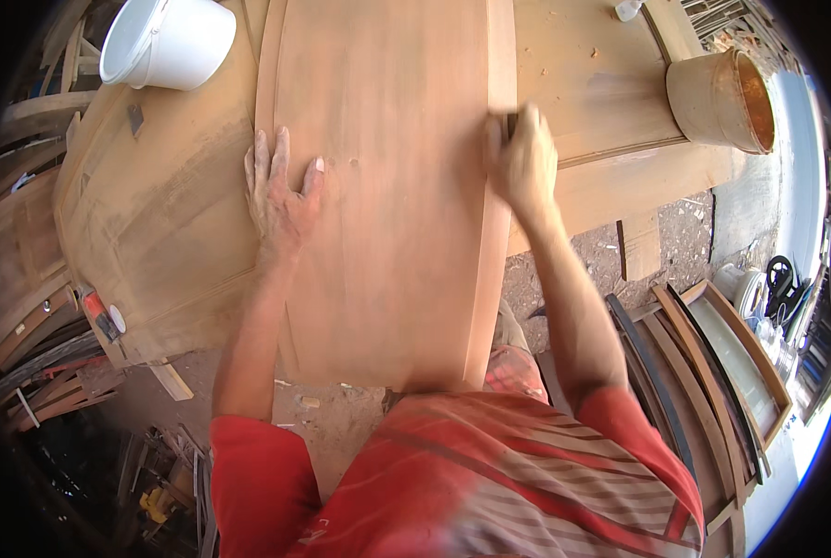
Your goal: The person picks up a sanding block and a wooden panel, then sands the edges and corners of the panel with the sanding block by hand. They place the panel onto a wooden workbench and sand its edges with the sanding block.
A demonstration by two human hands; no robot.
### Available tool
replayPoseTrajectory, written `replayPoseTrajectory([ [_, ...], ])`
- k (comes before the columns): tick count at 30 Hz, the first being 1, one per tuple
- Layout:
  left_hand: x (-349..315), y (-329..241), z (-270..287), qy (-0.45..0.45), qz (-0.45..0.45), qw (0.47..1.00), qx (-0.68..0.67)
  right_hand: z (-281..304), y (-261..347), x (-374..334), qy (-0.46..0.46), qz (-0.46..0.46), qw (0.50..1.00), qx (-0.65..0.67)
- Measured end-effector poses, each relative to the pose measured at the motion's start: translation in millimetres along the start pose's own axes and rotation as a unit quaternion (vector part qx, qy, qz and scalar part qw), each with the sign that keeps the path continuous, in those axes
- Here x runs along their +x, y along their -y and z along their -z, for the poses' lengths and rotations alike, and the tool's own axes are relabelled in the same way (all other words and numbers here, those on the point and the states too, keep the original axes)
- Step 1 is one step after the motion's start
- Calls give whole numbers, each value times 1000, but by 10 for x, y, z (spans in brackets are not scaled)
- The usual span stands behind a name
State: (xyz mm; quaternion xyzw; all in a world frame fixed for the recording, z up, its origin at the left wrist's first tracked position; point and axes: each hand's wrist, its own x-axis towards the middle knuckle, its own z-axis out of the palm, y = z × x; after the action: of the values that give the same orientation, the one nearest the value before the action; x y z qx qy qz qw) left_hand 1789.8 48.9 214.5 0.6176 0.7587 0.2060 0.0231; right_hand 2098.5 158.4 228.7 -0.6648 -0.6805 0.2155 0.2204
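A long reddish-brown wooden panel (397, 214) lies in front of me, with a raised strip (502, 56) along its right edge. My left hand (285, 195) rests on its left edge, fingers spread and dusty. On the right-hand strip, my right hand (527, 167) is closed around a small dark block (512, 121). Most of that block is hidden by the fingers, so its exact kind does not show. The right hand and forearm are slightly blurred.
Under the panel are wide wooden boards (173, 223). A white bucket (187, 46) stands far left, and a stained bucket (708, 100) far right. A red-and-black object (104, 316) lies at the left edge. Wooden frames (713, 372) lean at lower right.
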Motion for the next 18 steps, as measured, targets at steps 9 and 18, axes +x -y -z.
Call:
replayPoseTrajectory([
  [9, -34, -71, -231, -19, 8, 1000, -15, -236, 101, 1663, -53, 22, 997, -45],
  [18, -78, -84, -122, 5, 70, 997, -17, 681, -303, -3420, 64, -8, 998, 12],
])
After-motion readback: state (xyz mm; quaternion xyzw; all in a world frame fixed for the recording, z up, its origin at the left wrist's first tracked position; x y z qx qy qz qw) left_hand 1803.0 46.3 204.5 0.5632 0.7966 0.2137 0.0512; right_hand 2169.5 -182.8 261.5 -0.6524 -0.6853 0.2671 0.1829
